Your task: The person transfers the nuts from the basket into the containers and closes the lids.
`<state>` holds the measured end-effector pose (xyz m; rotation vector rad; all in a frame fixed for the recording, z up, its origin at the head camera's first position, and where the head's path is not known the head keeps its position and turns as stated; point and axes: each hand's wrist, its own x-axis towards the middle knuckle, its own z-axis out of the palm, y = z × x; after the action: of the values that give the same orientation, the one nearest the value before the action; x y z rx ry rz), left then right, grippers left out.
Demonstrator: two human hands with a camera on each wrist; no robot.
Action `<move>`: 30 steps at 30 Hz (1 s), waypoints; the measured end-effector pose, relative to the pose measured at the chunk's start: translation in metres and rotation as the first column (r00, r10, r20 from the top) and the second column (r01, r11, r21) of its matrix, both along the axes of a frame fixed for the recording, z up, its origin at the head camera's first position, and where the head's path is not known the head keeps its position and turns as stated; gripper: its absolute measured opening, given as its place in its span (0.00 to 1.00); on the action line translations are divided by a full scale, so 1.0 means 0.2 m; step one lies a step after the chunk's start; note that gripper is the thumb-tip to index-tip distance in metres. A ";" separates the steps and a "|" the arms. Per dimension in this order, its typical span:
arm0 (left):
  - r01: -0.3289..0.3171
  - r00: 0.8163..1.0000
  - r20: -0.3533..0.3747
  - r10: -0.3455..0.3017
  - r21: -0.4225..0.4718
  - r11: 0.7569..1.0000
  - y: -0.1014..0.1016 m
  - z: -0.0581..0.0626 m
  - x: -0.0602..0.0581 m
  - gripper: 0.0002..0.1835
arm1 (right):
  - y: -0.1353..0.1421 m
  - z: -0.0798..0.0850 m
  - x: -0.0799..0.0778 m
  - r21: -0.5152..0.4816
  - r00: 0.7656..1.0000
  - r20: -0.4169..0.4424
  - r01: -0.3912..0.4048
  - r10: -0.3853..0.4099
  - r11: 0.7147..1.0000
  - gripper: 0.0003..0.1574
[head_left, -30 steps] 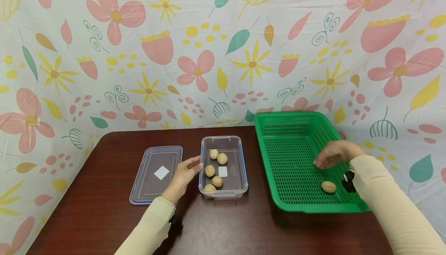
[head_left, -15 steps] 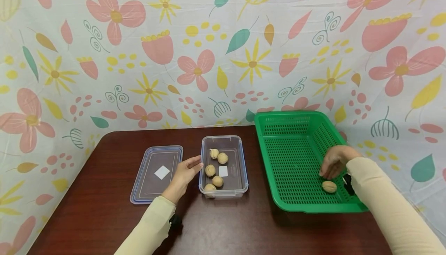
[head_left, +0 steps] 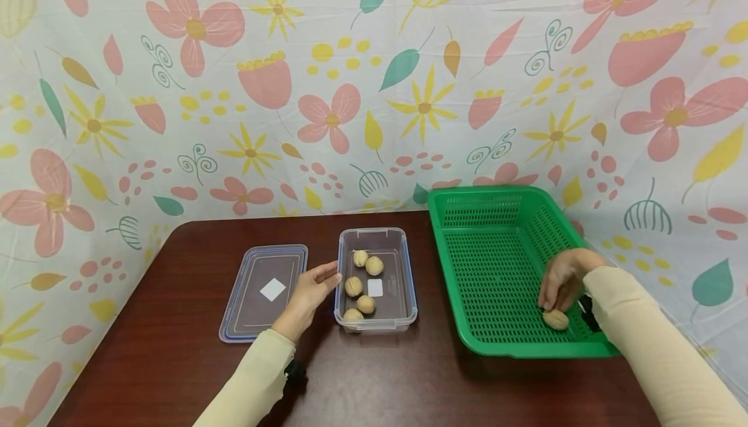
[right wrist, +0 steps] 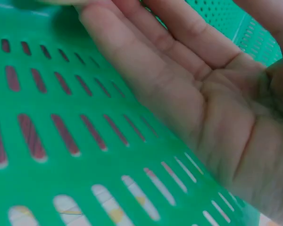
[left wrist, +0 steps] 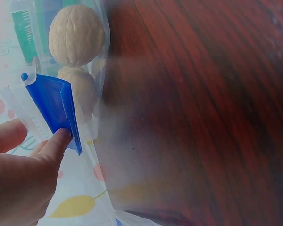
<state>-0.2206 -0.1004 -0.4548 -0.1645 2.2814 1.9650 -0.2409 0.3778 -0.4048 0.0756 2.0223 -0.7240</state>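
My right hand (head_left: 565,278) reaches down into the green basket (head_left: 447,284), its fingertips at a walnut (head_left: 556,320) on the basket floor. In the right wrist view the fingers (right wrist: 146,70) extend fairly straight, and a sliver of the walnut (right wrist: 61,1) shows at the top edge. My left hand (head_left: 310,297) rests against the left side of a clear plastic box (head_left: 394,291), with one fingertip touching its hanging blue latch (left wrist: 54,103) and the thumb apart. Several walnuts (head_left: 353,286) lie in the box, mostly along its left half.
Left of the box, a clear lid with a blue seal (head_left: 257,310) and a white label lies flat on the dark wooden table (head_left: 152,336). Behind the table hangs a floral cloth (head_left: 362,89). The basket's raised walls surround the right hand.
My right hand has lowered and moved toward me, its fingertips now at the walnut, which has shifted slightly. The left hand stays at the box.
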 end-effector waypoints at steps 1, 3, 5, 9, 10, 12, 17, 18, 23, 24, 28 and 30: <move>0.000 1.000 0.000 0.000 0.001 1.000 0.00 0.00 0.00 0.20 | 0.00 0.00 0.00 0.000 1.000 0.015 -0.001 0.000 1.000 0.19; 0.000 1.000 -0.001 0.000 0.001 1.000 0.00 0.00 0.00 0.20 | 0.00 0.00 0.01 -0.001 0.999 0.035 -0.003 0.003 1.000 0.19; -0.001 1.000 -0.001 0.001 -0.001 1.000 0.00 0.00 0.00 0.20 | 0.00 -0.01 0.01 -0.004 0.999 0.050 -0.010 0.010 1.000 0.18; -0.005 1.000 -0.003 0.005 -0.002 1.000 0.00 -0.01 0.00 0.20 | -0.01 -0.02 0.03 -0.011 0.997 0.070 -0.016 0.017 1.000 0.17; -0.004 1.000 -0.005 0.004 -0.004 1.000 0.00 -0.01 0.00 0.20 | -0.01 -0.02 0.03 -0.010 0.997 0.076 -0.023 0.023 1.000 0.17; -0.004 1.000 -0.004 0.004 -0.001 1.000 0.00 0.00 0.00 0.20 | -0.01 -0.02 0.04 -0.007 0.995 0.091 -0.041 0.042 0.999 0.16; -0.003 1.000 -0.001 0.003 -0.003 1.000 0.00 0.00 0.01 0.20 | -0.02 -0.03 0.03 0.015 0.978 0.158 -0.143 0.139 0.990 0.16; -0.002 1.000 0.001 0.002 -0.001 1.000 0.00 0.00 0.01 0.20 | -0.02 -0.03 0.02 0.019 0.971 0.172 -0.174 0.168 0.985 0.16; -0.001 1.000 0.004 0.001 0.002 1.000 0.00 0.00 0.00 0.20 | -0.04 -0.04 0.02 0.039 0.955 0.195 -0.234 0.222 0.971 0.15; -0.001 1.000 0.006 0.001 0.002 1.000 0.00 0.00 0.00 0.20 | -0.04 -0.04 0.02 0.040 0.957 0.193 -0.226 0.214 0.973 0.15; -0.001 1.000 0.007 0.001 0.000 1.000 0.00 0.00 0.00 0.20 | -0.03 -0.04 0.03 0.037 0.973 0.157 -0.174 0.166 0.984 0.15; 0.000 1.000 0.003 0.000 -0.003 1.000 0.00 0.00 0.00 0.20 | -0.02 -0.05 0.04 0.029 0.984 0.120 -0.136 0.131 0.990 0.15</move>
<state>-0.2208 -0.1007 -0.4553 -0.1678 2.2829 1.9595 -0.2339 0.3738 -0.4141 0.0043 1.9079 -0.5837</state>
